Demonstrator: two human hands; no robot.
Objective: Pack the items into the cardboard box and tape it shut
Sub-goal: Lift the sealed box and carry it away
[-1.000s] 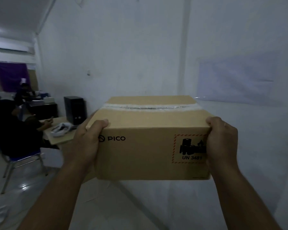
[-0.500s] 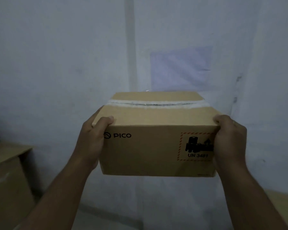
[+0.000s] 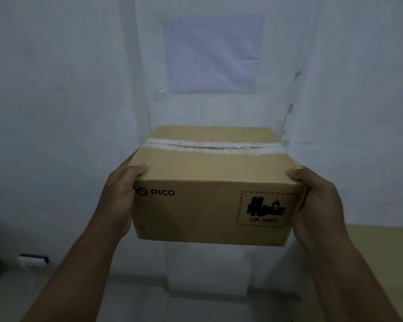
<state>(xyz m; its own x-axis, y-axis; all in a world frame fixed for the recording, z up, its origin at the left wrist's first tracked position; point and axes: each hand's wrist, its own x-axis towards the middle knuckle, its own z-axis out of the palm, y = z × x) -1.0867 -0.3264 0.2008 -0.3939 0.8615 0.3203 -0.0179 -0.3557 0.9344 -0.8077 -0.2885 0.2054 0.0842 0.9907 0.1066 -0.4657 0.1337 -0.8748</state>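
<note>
Cardboard box is held up in the air between the two hands, in front of a pale wall. The left hand grips the box's left end: its thumb lies curled over the top edge at the near left corner, the palm is against the side, and the other fingers go round out of sight. The right hand holds the right end the same way, thumb hooked over the near right corner of the top, palm pressed to the side. The flaps are closed, and a strip of clear tape runs across the top from the left hand's side to the right hand's side, beyond both thumbs, covering the seam; it looks rough and whitish along its edges. On the face toward the person, the word PICO sits just beside the left hand, and a red-bordered warning label reading UN 3481 sits just beside the right hand. Beyond the box, above both hands, a paler square patch shows on the wall. Below and outside the right hand lies a tan surface. Low down, well outside the left forearm, a small white and dark blue thing sits at the foot of the wall; what it is cannot be told
</note>
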